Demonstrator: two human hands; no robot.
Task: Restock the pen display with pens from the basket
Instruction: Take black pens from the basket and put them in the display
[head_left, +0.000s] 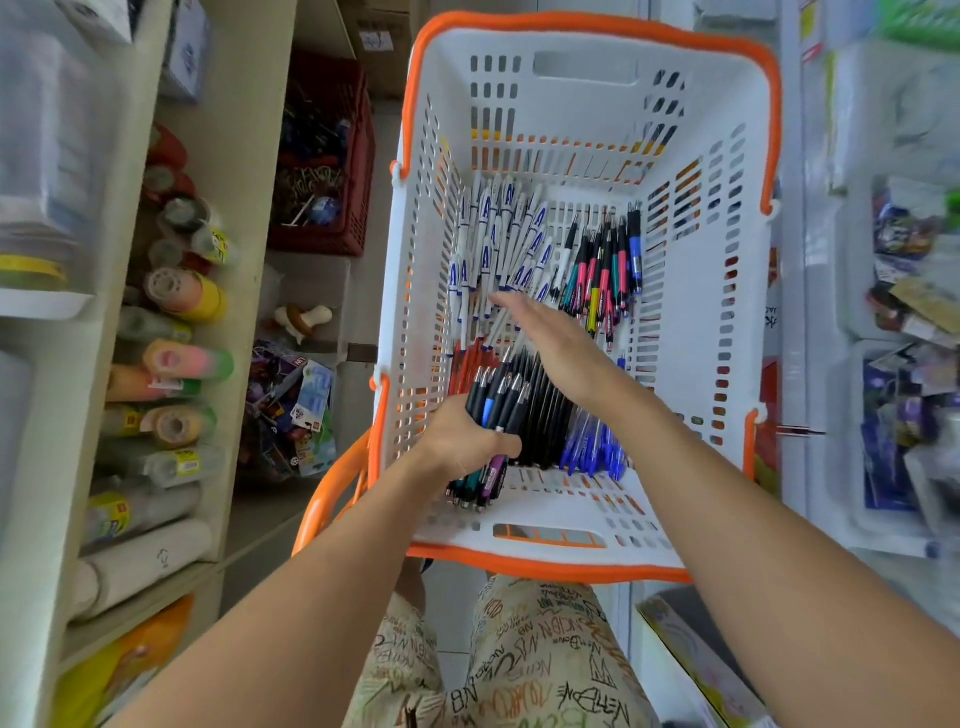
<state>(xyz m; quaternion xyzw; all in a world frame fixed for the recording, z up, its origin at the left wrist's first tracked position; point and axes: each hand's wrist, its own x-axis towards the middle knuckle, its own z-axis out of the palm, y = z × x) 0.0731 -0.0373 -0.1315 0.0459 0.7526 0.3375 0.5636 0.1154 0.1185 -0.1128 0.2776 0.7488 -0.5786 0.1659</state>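
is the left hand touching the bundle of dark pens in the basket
Touching. The head view shows the left hand with its fingers curled round the bundle of dark pens inside the basket.

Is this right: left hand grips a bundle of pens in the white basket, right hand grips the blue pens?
Not quite. In the head view the right hand is open, flat above the black pens, not gripping the blue pens. The left hand does grip a bundle of pens in the basket.
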